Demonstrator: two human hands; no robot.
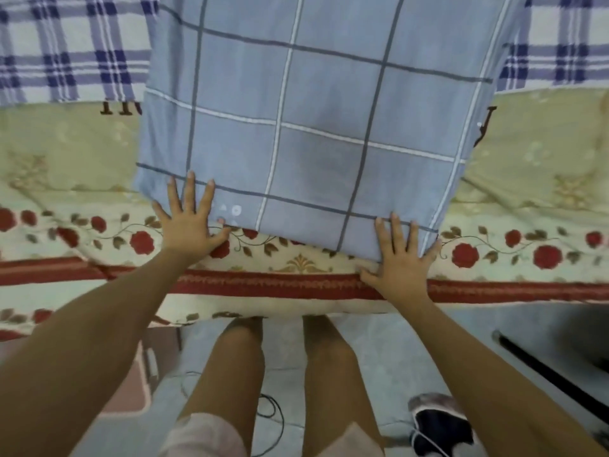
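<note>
Blue checked pillow (316, 127): laid on floral bedspread (527, 179), long axis running near to far. Near corners pressed flat by left hand (188, 222) and right hand (400, 258), fingers spread, equally close.

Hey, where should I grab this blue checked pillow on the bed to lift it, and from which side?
Probably the two near corners of the blue checked pillow, coming from the bedside. It lies flat on the floral quilt with that edge closest, and the left hand and right hand rest flat right at those corners, so each could curl under the edge there.
</note>
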